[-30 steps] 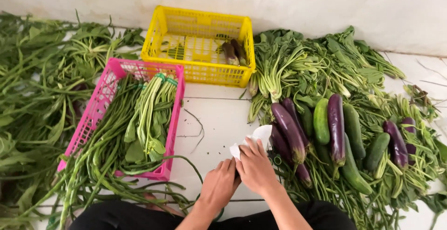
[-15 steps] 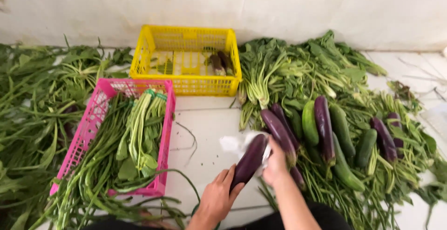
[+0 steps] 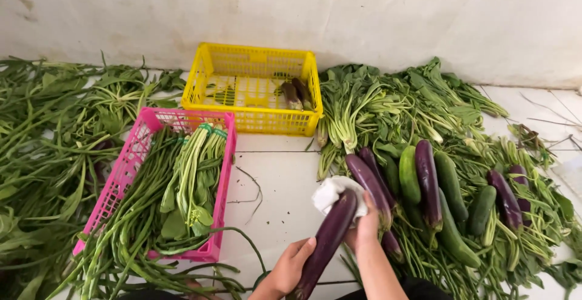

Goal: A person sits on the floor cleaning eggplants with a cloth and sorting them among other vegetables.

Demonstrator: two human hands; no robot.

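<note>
Head view: eggplant (image 3: pixel 327 239) held tilted over white floor, bottom centre. L hand (image 3: pixel 290 267) cups its lower end; R hand (image 3: pixel 364 227) presses white cloth (image 3: pixel 332 192) on its top. Pink crate (image 3: pixel 130 160) left, yellow crate (image 3: pixel 254 115) behind.

Both forearms are bare, with no sleeves in view. The left hand (image 3: pixel 290 269) and the right hand (image 3: pixel 365 227) wear no gloves, and no ring, watch or bracelet can be seen. Dark clothing shows near the bottom edge.
</note>
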